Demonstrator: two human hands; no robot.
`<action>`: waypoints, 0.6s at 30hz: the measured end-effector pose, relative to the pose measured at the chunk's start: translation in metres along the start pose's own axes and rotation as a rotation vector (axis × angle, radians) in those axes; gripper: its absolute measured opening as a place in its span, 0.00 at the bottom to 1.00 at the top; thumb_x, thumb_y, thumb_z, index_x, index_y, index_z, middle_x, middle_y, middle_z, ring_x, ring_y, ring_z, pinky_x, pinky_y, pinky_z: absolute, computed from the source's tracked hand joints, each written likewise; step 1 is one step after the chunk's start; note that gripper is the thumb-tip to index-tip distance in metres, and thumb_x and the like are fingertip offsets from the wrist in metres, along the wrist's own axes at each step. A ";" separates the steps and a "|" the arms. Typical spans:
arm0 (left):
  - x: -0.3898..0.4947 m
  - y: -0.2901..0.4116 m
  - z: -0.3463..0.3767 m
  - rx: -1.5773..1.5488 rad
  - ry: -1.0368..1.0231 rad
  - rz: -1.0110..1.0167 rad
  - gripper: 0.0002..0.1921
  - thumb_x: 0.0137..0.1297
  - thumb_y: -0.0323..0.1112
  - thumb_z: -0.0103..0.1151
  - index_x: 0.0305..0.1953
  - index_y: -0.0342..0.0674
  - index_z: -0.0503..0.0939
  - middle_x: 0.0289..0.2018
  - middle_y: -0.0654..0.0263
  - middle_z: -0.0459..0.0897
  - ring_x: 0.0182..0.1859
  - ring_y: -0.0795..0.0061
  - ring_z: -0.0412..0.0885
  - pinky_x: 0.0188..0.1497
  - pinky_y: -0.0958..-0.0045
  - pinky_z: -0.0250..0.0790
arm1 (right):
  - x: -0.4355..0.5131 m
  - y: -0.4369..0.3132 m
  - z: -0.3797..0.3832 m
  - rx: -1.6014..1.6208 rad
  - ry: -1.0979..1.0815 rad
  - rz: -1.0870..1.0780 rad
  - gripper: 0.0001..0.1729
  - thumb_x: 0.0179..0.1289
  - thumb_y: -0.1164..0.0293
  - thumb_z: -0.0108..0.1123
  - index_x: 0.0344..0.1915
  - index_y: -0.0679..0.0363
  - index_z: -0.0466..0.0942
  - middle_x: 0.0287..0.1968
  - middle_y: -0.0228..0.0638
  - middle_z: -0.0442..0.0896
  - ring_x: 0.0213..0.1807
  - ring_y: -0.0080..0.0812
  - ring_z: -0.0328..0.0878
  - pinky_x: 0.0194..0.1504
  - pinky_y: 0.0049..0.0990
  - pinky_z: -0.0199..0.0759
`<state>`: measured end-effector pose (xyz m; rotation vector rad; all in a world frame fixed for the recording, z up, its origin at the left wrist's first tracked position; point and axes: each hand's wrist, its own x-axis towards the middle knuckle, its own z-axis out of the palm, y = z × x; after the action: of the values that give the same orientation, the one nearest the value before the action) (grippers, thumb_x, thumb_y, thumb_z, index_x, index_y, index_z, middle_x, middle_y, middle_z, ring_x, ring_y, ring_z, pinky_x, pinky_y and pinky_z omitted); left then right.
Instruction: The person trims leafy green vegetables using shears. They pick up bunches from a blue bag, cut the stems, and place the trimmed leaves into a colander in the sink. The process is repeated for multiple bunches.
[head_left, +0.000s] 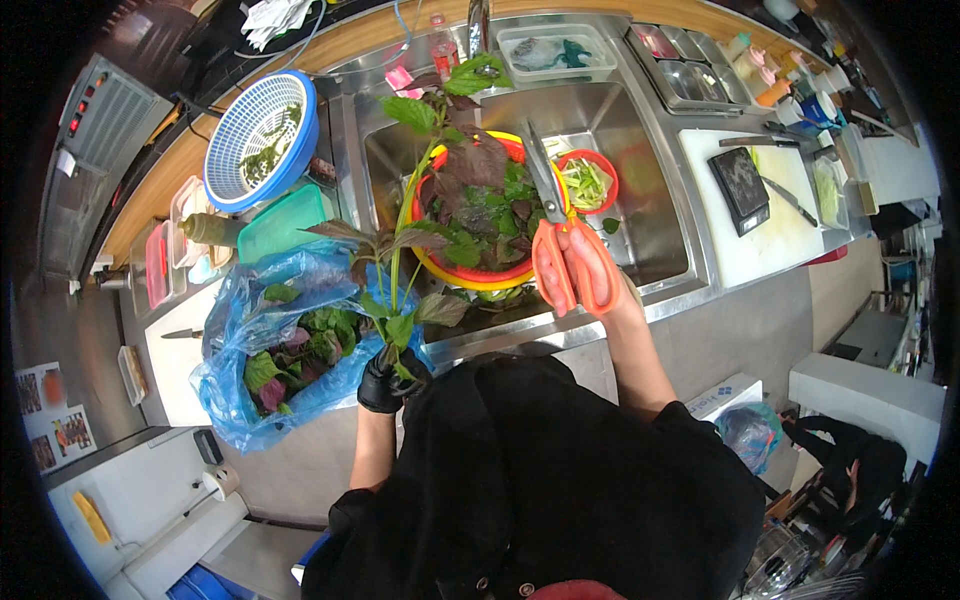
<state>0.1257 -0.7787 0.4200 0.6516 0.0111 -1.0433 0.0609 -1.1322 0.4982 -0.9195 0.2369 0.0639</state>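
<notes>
In a black glove, my left hand (386, 382) grips the lower end of long leafy stems (400, 255), which look like perilla. They rise past the sink's left side, green and purple leaves spreading at both ends. My bare right hand (587, 259) holds scissors (541, 169) by their orange handles, with the blades pointing to the back of the sink. Between the hands, nested red and yellow basins (469, 281) hold loose green and purple leaves (491, 214) in the sink. A blue plastic bag (247, 307) full of leaves lies against my left hand.
A small red container (613, 187) of cut stems stands in the steel sink (660, 240). Left are a blue-rimmed colander (307, 135) and a knife (181, 334). A cutting board (787, 247) at right bears a black scale (739, 187) and knives. Another person (862, 457) is at lower right.
</notes>
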 end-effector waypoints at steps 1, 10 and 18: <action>0.001 0.001 0.003 0.046 0.099 -0.011 0.18 0.69 0.51 0.54 0.30 0.43 0.74 0.15 0.71 0.67 0.14 0.75 0.61 0.20 0.71 0.55 | -0.001 0.001 0.000 -0.005 0.005 -0.034 0.26 0.76 0.48 0.43 0.36 0.62 0.71 0.22 0.30 0.73 0.15 0.24 0.70 0.16 0.21 0.64; 0.014 0.009 0.027 0.187 0.180 -0.061 0.14 0.74 0.49 0.52 0.42 0.44 0.78 0.20 0.79 0.67 0.18 0.87 0.61 0.21 0.80 0.53 | -0.012 0.024 -0.003 -0.084 0.071 -0.070 0.32 0.75 0.44 0.37 0.34 0.63 0.71 0.23 0.32 0.72 0.13 0.26 0.65 0.17 0.21 0.62; 0.026 0.005 0.024 0.465 0.330 0.004 0.13 0.71 0.44 0.59 0.44 0.40 0.82 0.24 0.75 0.76 0.22 0.88 0.66 0.24 0.81 0.56 | -0.034 0.034 0.006 -0.162 0.065 0.006 0.34 0.74 0.42 0.39 0.35 0.64 0.72 0.23 0.32 0.71 0.15 0.25 0.69 0.16 0.22 0.63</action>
<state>0.1364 -0.8098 0.4341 1.2410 0.0555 -0.9297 0.0240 -1.1054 0.4834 -1.0833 0.2976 0.0593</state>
